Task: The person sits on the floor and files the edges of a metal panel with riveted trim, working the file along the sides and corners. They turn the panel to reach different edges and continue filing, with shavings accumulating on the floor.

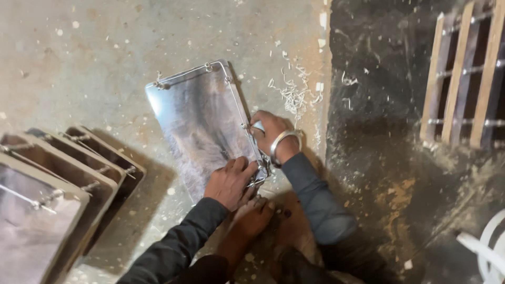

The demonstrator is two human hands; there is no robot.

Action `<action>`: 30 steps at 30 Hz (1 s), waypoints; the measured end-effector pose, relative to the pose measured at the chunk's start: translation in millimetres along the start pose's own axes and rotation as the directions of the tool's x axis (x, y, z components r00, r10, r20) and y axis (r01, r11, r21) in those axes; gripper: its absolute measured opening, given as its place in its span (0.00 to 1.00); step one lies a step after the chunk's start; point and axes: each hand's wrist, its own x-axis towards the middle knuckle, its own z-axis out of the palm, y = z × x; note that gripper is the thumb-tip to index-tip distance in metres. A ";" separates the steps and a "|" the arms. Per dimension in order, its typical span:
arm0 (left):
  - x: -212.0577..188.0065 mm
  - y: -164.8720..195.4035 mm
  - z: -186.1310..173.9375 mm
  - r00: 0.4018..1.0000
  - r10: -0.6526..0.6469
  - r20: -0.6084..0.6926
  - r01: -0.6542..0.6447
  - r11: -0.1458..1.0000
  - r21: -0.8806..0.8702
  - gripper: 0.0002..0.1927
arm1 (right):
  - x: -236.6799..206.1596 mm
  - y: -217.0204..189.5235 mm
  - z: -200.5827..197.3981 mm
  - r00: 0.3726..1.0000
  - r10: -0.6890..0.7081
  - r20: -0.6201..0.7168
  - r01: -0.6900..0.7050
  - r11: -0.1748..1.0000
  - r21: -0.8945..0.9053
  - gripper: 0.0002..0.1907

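A shiny rectangular metal tray [197, 113] lies on the concrete floor with a wire rod running around its rim. My left hand [230, 181] presses down on the tray's near corner, fingers curled over the wire. My right hand [273, 134], with a metal bangle on the wrist, grips the wire rim on the tray's right edge, holding a small pale object I cannot identify. My bare feet [252, 218] rest just below the tray's near edge.
A stack of similar metal trays [58, 184] stands at the left. Metal shavings [294, 94] lie scattered beyond the tray. A wooden slatted frame [465, 79] lies on the dark floor at upper right. A white curved object [486, 247] sits at the lower right.
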 end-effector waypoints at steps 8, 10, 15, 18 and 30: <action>1.3 1.1 0.6 0.999 0.009 0.035 -0.009 1.000 -0.006 0.27 | -70.3 24.2 -0.1 0.998 -0.035 -0.059 0.038 0.998 0.049 0.09; 1.1 0.4 1.1 1.000 0.014 0.027 -0.015 1.000 0.005 0.28 | -75.3 28.3 3.9 0.995 -0.028 -0.094 0.034 0.998 0.057 0.09; 1.8 0.5 -0.1 0.999 -0.002 0.051 0.001 1.000 0.011 0.27 | -73.4 29.3 9.0 0.997 0.057 -0.046 -0.052 0.992 0.117 0.09; 2.6 1.7 -1.8 1.000 0.012 0.020 -0.012 1.000 0.013 0.28 | -70.8 27.8 11.5 0.995 0.085 -0.045 -0.078 0.988 0.137 0.09; 0.1 -1.1 4.1 0.999 0.052 -0.017 -0.052 0.999 -0.013 0.24 | -46.0 10.1 7.5 0.998 0.046 0.033 -0.046 0.999 -0.009 0.05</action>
